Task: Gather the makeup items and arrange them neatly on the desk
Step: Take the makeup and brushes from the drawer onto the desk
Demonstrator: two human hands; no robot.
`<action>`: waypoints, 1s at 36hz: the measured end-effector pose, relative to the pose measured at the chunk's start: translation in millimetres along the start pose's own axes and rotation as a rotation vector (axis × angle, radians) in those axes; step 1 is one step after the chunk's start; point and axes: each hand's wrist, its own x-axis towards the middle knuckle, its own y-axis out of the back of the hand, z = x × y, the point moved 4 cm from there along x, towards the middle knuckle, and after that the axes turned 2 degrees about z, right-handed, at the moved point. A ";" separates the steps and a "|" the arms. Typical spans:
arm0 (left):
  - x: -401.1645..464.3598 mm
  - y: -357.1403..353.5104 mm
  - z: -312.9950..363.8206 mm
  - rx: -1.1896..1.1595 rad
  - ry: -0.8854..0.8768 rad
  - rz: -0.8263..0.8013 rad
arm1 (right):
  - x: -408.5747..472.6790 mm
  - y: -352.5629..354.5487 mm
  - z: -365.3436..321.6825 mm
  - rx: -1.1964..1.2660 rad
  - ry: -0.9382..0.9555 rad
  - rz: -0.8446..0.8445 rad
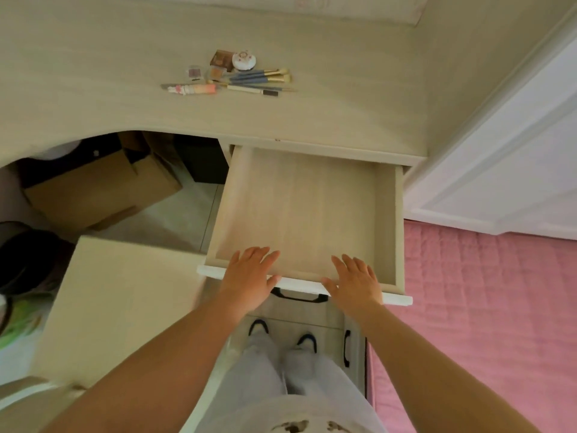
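Head view: both hands, left hand [249,275] and right hand [354,281], lie flat and hold nothing on the drawer [299,207] front; makeup items [231,77] sit beyond the drawer on the worktop [93,82], nearer the left.

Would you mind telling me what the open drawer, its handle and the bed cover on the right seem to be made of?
Drawer: probably laminated board, matte pale wood grain, with a white front edge.
Handle: dark, slightly glossy, metal or plastic; I cannot tell which.
Bed cover: pink quilted fabric, shown by its stitched square pattern.
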 end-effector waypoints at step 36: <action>38.9 -18.7 9.1 0.178 -0.120 -0.078 | 20.6 -12.9 9.3 -0.146 0.071 0.033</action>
